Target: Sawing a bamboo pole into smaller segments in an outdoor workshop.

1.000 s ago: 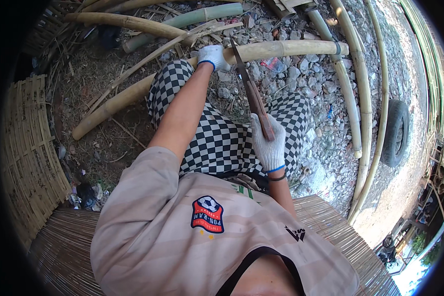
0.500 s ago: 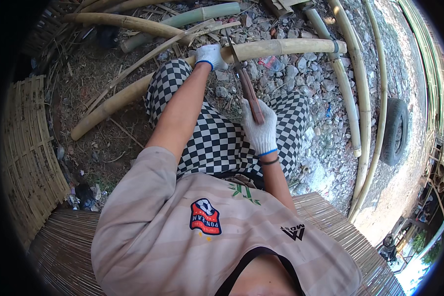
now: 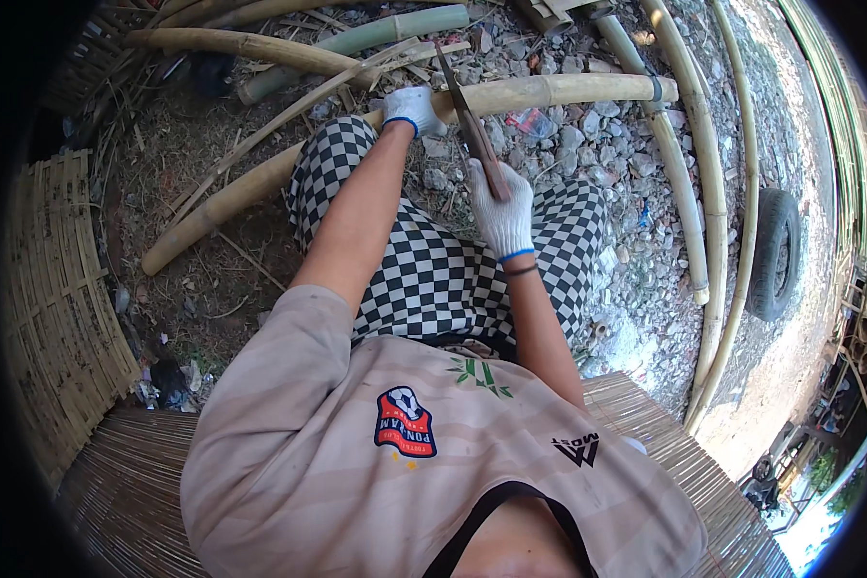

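Note:
A long yellowish bamboo pole [image 3: 568, 90] crosses in front of me, running from the lower left up past my knee to the right. My left hand [image 3: 412, 108], in a white knitted glove with a blue cuff, is closed over the pole. Just right of it, a handsaw [image 3: 473, 127] with a dark narrow blade and brown wooden handle lies across the pole. My right hand [image 3: 504, 210], gloved the same way, is wrapped round the handle's near end. The blade's tip reaches beyond the pole's far side. Any cut in the bamboo is too small to make out.
More bamboo poles [image 3: 705, 193] lie at the right, one under the crossing pole's end. A greenish bamboo length [image 3: 395, 27] and split strips lie beyond. Stony rubble [image 3: 588, 144] covers the ground. A tyre [image 3: 773, 255] stands far right; a woven bamboo panel [image 3: 63, 299] is at left.
My right hand has pushed the handsaw forward, away from my body, across the pole. The left hand stays on the bamboo in the same place.

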Action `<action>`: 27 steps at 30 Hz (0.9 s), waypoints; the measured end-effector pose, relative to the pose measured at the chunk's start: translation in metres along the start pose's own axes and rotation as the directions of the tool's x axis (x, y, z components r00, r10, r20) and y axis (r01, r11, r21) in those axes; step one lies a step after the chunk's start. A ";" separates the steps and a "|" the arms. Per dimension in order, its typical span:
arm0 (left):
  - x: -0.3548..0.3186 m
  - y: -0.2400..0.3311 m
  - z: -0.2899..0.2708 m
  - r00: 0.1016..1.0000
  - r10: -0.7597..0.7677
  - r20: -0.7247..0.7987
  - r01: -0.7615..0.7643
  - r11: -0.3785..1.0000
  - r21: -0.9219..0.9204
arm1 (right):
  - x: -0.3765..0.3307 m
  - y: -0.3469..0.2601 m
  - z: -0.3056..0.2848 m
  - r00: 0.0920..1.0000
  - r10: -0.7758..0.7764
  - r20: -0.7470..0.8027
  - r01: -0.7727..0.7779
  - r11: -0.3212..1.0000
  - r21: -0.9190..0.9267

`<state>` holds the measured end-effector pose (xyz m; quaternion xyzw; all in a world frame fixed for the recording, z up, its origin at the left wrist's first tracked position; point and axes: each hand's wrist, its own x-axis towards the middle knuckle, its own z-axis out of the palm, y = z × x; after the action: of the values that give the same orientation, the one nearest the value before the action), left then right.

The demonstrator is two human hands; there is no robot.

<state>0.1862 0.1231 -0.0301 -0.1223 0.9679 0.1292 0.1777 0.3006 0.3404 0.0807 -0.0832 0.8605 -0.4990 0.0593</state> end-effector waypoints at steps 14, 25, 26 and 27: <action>0.002 0.001 -0.002 1.000 -0.004 0.024 0.004 1.000 0.004 | 0.012 0.004 0.012 1.000 -0.026 0.010 0.026 1.000 0.009; -0.013 -0.005 -0.010 0.999 -0.040 0.013 0.040 0.999 0.003 | -0.058 -0.019 -0.035 0.998 -0.019 0.055 0.022 0.999 -0.048; -0.008 0.003 -0.005 1.000 -0.017 0.007 0.017 1.000 -0.004 | -0.025 -0.003 -0.015 0.998 0.006 0.059 0.000 0.996 -0.093; -0.005 0.009 -0.004 1.000 0.002 -0.003 -0.002 1.000 -0.012 | 0.009 0.012 0.008 0.998 0.051 0.041 -0.053 0.998 0.031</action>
<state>0.1870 0.1311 -0.0225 -0.1226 0.9675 0.1350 0.1752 0.2928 0.3373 0.0664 -0.0698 0.8529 -0.5094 0.0908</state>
